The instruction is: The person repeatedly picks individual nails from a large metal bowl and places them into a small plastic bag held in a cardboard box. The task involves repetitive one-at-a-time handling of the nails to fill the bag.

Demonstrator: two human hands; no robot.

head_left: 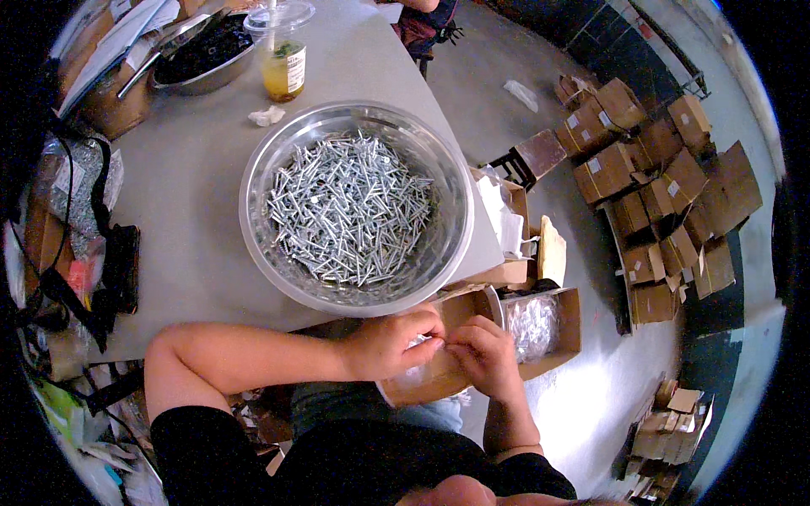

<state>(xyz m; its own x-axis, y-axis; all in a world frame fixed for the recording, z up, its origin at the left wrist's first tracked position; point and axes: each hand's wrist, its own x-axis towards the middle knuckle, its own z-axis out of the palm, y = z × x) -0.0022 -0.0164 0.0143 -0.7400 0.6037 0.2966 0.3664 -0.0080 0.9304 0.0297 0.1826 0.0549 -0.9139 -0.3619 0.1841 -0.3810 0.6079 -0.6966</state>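
Hundreds of silver screws fill the wide round steel bowl on my grey bench. Below its rim, over an open brown cardboard box, my left hand and right hand pinch a small clear plastic bag between their fingertips.

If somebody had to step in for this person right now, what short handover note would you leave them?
Left hand: closed on a small clear plastic bag, held just off the near table edge.
Right hand: fingertips pinching the same bag from the other side; whether it is being opened or sealed cannot be told.
Screws: a big pile fills the steel bowl on the grey table, right in front of the hands.
Open cardboard box below the hands holds clear bags.
Done: cannot tell how many bags are finished.
Left: the bowl is still very full.
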